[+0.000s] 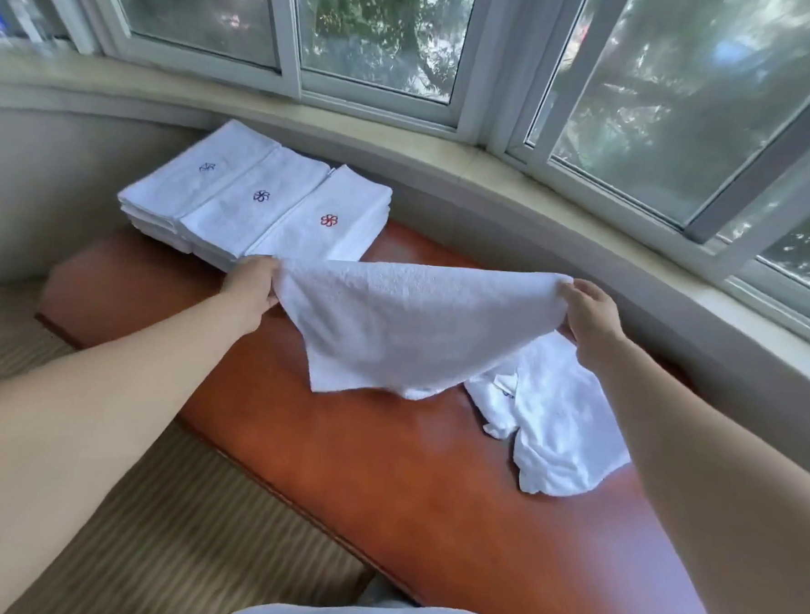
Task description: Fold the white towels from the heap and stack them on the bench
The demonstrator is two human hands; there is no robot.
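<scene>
My left grip [252, 282] pinches one top corner of a white towel [392, 325], and my right grip [587, 313] pinches the other, both clamped on the cloth. The towel hangs stretched between them above the brown bench [383, 476], its lower edge sagging to touch the surface. The heap of unfolded towels [552, 420] lies on the bench below my right arm. Three stacks of folded towels [258, 198] sit side by side at the far left end, beneath the window [382, 35].
</scene>
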